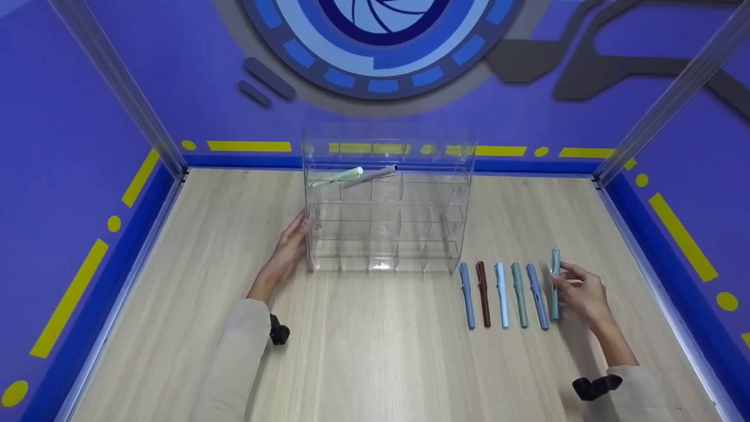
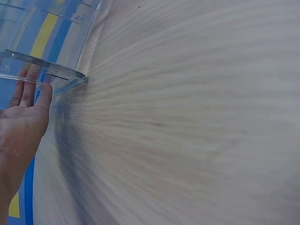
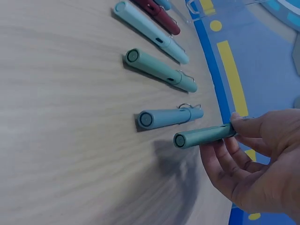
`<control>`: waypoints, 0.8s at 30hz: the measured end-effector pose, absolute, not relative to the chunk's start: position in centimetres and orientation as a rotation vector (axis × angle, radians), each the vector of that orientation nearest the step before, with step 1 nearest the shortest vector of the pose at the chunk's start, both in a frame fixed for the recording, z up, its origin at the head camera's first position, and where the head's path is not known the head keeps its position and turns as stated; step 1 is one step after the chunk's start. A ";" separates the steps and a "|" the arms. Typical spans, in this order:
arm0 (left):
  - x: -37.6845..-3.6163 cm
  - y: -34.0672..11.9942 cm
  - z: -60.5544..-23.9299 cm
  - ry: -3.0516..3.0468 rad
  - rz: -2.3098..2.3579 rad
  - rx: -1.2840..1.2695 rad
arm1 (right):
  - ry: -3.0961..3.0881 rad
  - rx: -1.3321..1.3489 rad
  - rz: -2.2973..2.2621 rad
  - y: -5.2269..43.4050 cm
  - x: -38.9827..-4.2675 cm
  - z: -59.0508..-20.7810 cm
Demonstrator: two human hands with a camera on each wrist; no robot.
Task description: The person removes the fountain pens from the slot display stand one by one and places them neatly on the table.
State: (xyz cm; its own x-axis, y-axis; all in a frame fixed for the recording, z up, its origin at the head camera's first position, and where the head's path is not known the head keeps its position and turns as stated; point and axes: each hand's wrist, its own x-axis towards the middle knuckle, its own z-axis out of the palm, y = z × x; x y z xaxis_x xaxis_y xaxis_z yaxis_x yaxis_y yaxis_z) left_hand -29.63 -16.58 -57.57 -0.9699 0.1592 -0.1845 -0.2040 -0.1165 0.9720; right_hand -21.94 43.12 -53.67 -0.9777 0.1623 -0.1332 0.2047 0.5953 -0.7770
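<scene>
1. Head view: a clear rack stands toward the counter's far edge, roughly midway between its two far corners. The left hand touches the rack's left side, perhaps steadying it.
2. Head view: nearer the counter's right edge, the right hand has a narrow grip, pinching a teal pen by its upper half. To its left lies a row: one blue pen, a red pen, a light blue pen, a green pen and a second blue pen.
3. Head view: a pale green pen and a grey pen slant in the rack's upper left part. The clear walls overlap, so their exact compartments cannot be told. The counter's near edge is cut off.
4. Left wrist view: the left hand's grip is loose, its fingers extended and partly seen through the plastic. Only one corner of the rack shows.
5. Right wrist view: the teal pen appears raised, its shadow falling apart from it. Fingers cover its far end; the row's farthest pen is cropped at the top.
6. Same view, as a judgement: the step looks like handling pens singly between row and rack. The next move calls for a steady pinch, clear of the neighbouring blue pen.
</scene>
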 end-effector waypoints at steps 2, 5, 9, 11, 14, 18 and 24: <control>-29.7 -16.6 -57.5 1.904 2.187 -0.042 | 2.773 0.307 -1.322 43.4 -21.9 -53.9; -29.7 -16.7 -57.5 1.909 2.186 -0.036 | 2.797 0.274 -1.259 43.6 -22.0 -54.2; -29.7 -16.7 -57.4 1.909 2.189 -0.038 | 2.818 0.236 -1.151 43.8 -22.1 -54.5; -29.7 -16.7 -57.4 1.908 2.184 -0.046 | 2.827 0.224 -1.102 43.9 -22.0 -54.6; -29.6 -16.7 -57.4 1.910 2.168 -0.060 | 2.876 0.192 -1.026 44.0 -21.8 -54.9; -29.5 -16.7 -57.3 1.911 2.153 -0.046 | 2.962 0.157 -0.959 43.9 -21.7 -55.3; -29.7 -16.7 -57.5 1.911 2.167 -0.036 | 3.005 0.152 -0.944 43.8 -21.7 -55.6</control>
State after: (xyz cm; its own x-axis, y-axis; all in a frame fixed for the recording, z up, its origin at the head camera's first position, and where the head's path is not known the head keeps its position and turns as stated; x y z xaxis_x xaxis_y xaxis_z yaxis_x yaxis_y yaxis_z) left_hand -29.67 -16.72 -57.54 -0.9680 0.1713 -0.1835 -0.2035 -0.1074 0.9732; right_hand -21.74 43.78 -55.56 -0.9953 0.0958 -0.0171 0.0884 0.8161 -0.5712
